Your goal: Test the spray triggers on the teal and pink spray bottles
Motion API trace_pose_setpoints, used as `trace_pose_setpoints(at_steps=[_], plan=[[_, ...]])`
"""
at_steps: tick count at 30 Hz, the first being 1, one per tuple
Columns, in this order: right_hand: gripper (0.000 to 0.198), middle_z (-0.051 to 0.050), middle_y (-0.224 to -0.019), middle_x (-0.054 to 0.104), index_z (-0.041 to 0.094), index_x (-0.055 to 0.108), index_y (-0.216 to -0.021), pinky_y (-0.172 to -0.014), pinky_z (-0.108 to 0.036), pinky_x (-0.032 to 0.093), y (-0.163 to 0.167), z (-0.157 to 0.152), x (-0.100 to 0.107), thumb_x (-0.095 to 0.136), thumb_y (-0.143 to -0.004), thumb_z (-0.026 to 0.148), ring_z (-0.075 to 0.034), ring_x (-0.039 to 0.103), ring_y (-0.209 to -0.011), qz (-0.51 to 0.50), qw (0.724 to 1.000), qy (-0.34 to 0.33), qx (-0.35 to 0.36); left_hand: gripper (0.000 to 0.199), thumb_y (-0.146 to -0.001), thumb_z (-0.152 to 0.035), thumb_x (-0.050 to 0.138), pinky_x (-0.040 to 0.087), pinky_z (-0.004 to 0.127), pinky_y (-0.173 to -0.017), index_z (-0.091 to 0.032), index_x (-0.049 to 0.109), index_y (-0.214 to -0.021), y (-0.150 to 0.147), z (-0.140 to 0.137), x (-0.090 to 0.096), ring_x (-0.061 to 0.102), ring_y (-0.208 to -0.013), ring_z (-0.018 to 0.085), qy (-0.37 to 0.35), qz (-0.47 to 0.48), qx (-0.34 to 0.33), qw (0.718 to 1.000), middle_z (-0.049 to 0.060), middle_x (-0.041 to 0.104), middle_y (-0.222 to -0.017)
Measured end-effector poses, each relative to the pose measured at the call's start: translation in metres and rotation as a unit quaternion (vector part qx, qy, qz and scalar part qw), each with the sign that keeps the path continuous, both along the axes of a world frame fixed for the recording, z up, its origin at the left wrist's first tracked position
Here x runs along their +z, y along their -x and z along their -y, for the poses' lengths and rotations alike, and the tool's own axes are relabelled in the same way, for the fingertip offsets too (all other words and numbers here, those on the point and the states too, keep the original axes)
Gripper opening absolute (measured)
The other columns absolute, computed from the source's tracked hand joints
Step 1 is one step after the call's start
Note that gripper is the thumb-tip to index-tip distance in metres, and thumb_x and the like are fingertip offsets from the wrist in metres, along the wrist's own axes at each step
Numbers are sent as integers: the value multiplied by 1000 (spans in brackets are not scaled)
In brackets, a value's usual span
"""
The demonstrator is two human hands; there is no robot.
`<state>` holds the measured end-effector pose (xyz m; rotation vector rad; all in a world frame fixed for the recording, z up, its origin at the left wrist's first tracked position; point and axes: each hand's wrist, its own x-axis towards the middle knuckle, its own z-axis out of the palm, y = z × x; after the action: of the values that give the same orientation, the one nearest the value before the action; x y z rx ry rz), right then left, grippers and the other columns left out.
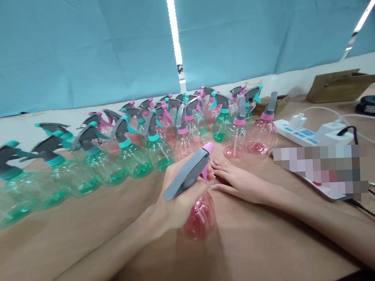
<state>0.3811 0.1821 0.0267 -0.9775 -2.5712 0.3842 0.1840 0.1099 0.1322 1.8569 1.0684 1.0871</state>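
Observation:
My left hand point(180, 194) is wrapped round the neck of a pink spray bottle point(199, 218) with a grey and pink trigger head. The bottle is upright, its nozzle pointing away and to the right, and part of its neck is hidden by my fingers. Lying flat on the brown tabletop point(257, 245), my right hand point(239, 180) has its fingers stretched toward the held bottle and nothing in it. Just beyond my hands stand another pink spray bottle point(187, 142) and a green spray bottle point(160, 152).
Several green spray bottles point(106, 164) form a row at the left, with mixed pink and green ones behind. On the right are a white power strip point(294, 131), cables and a blurred-out flat device point(329, 191). An open cardboard box point(337, 88) stands farther back.

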Motion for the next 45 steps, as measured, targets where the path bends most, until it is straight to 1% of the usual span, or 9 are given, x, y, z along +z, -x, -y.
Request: trace_pose_setpoints(at_steps=[2,5,8,13,18,25,32,38,45], plan=[[59,-13,-147,40,17,51,-133,-111,-50,30,0,0,0,38,-92,57,-30,34,-136,2,1000,-4,0,7,-69,-15,51,35,29,-57,-20,55,-72,-1,0,1,49,-62,15,2,5,-6,1000,-1,55,-67],[61,-13,-147,40,16,49,-135,-111,-49,30,-1,0,0,38,-92,58,-29,34,-136,11,1000,-6,-2,8,-69,-13,50,39,29,-62,-20,55,-72,-2,0,2,52,-67,16,-11,25,-20,999,0,58,-71],[62,-15,-144,43,13,50,-134,-111,-48,30,0,1,2,38,-92,57,-29,34,-136,14,1000,-8,-2,8,-69,-12,51,37,27,-58,-20,53,-70,-1,-2,1,48,-61,13,-16,33,-18,999,-3,52,-66],[60,-16,-139,50,12,51,-132,-110,-46,32,0,2,4,38,-93,55,-29,36,-135,20,999,-25,0,15,-68,-13,53,27,26,-47,-21,41,-63,-2,-2,-4,31,-49,10,-2,37,7,999,-7,34,-55],[59,-13,-142,46,16,48,-136,-111,-50,30,-2,1,4,41,-92,55,-29,34,-136,15,1000,-27,1,16,-71,-11,51,32,26,-53,-21,39,-68,-8,3,-8,35,-56,11,-15,54,48,997,-5,36,-63],[62,-15,-144,43,14,48,-136,-110,-50,32,-3,0,5,40,-92,57,-30,35,-135,21,1000,-11,-1,12,-74,-11,50,33,26,-53,-23,48,-76,-8,3,-7,36,-57,12,-21,52,38,998,-5,38,-65],[62,-14,-144,43,16,47,-137,-111,-48,29,-4,-1,3,39,-92,57,-27,33,-137,29,999,-17,-2,22,-71,-9,52,29,26,-51,-21,36,-63,-8,3,-7,30,-54,10,-21,57,47,997,-6,32,-59],[64,-15,-146,40,14,44,-139,-112,-48,29,-4,-1,3,38,-92,57,-27,31,-138,33,999,-16,3,11,-74,-11,55,36,26,-56,-21,52,-74,-7,3,-13,36,-56,11,-13,65,62,996,-5,43,-62],[66,-15,-147,38,15,45,-139,-112,-49,27,-6,-4,-2,37,-91,60,-27,29,-139,28,1000,-1,1,20,-74,-13,57,39,24,-54,-23,61,-91,-6,1,-15,43,-57,11,-25,53,80,995,-5,51,-66]])
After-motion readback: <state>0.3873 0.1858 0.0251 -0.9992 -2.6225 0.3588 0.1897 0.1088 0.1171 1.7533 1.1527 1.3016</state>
